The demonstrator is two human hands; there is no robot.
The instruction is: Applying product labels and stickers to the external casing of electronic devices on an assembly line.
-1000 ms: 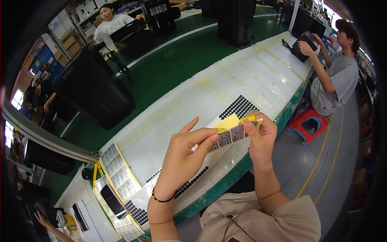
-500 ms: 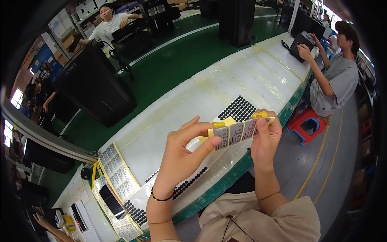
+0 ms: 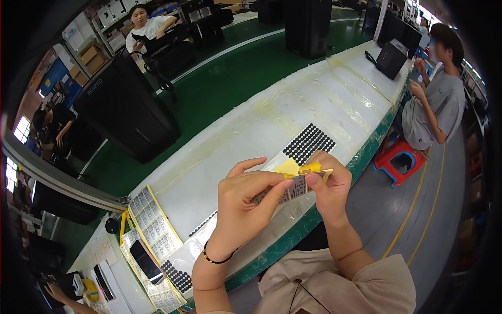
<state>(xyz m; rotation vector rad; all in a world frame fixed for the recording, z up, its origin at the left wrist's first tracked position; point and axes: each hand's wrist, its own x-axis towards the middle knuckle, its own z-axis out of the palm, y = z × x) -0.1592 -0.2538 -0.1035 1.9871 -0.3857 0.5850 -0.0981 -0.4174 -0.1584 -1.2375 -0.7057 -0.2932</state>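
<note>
label strip (image 3: 298, 189) between left hand (image 3: 244, 201) and right hand (image 3: 332, 189), over bench (image 3: 209, 162), dot sheet (image 3: 309, 142) beyond right hand, label sheets (image 3: 154, 221) at left, phone (image 3: 146, 261) on them, stool (image 3: 388, 158) right of bench

Free: far-side tabletop (image 3: 201, 175) btwn label sheets (image 3: 153, 220) & hands (image 3: 243, 206) | Obst: phone (image 3: 146, 261) L, blk device (image 3: 391, 60) far R

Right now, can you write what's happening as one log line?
left hand: pinching label strip | right hand: pinching same strip | beyond hands: black-dot sheet | table's left: phone on label sheet
</note>
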